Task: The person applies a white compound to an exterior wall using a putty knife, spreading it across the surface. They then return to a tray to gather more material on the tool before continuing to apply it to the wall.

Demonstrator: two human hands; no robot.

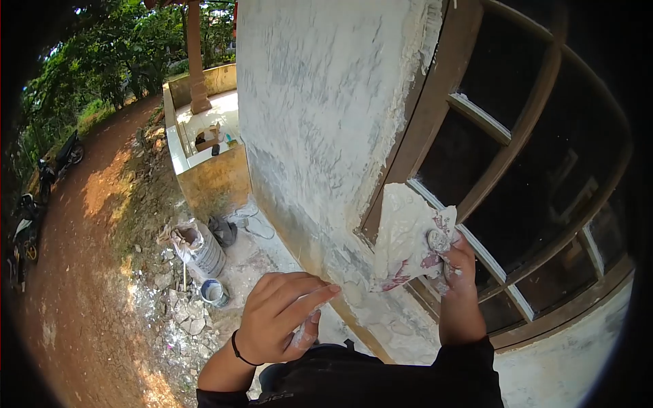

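Observation:
My right hand point(457, 268) grips the lower right edge of a flat board point(411, 238) thickly smeared with wet white putty. Red patches of the board show through near its bottom edge and by my fingers. It is held up in front of the window frame point(428, 129) and the wall. My left hand point(286, 316), with a dark band on its wrist, is left of the board and apart from it. Its fingers curl in toward a white-smeared thumb; what they hold, if anything, is hidden.
The white-coated wall point(320, 88) runs beside the brown wooden window. Down left stand an open sack point(203, 251) and a small bucket point(214, 292) among rubble. A low porch wall point(214, 177), a dirt path point(88, 272) and parked motorbikes point(27, 224) lie farther off.

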